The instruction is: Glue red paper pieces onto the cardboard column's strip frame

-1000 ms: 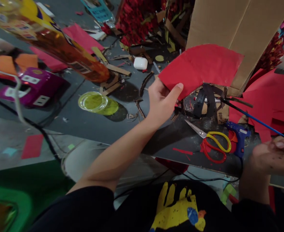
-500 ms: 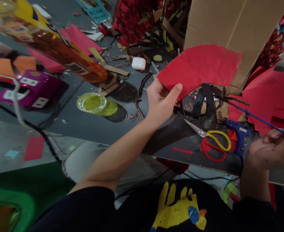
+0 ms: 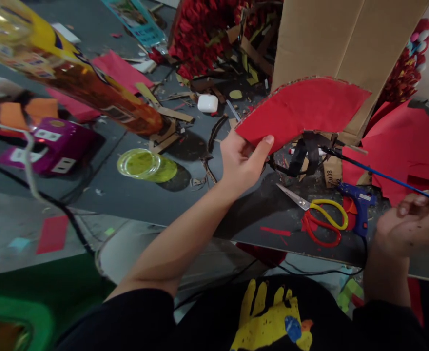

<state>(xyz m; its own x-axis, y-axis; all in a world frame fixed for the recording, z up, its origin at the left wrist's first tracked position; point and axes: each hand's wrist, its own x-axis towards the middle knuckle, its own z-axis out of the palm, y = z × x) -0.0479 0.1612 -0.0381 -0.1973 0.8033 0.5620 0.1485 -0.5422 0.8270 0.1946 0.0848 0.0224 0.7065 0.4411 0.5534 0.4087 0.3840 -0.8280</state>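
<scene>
My left hand [image 3: 242,161] grips a red arc-shaped cardboard piece [image 3: 305,109] at its left end, thumb on the front face; corrugation shows along its upper edge. At the right edge of the view, my right hand [image 3: 414,222] is closed round a thin blue stick [image 3: 393,179] with a dark far end. That end points left, just below the red piece; whether they touch I cannot tell. Black strips [image 3: 302,153] lie under the piece. Between my hands on the table are scissors [image 3: 315,212] with red and yellow handles and a blue glue gun [image 3: 362,207].
A jar of yellow-green liquid [image 3: 146,165] stands left of my forearm, with a tall bottle [image 3: 101,90] behind it. A purple power strip [image 3: 59,146] trails cables at far left. A cardboard panel [image 3: 317,44] rises behind; red paper [image 3: 412,146] lies right.
The red piece has tilted slightly, so its corrugated upper edge now shows. The blue stick's far end has shifted left, closer under the piece. The view has moved a little.
</scene>
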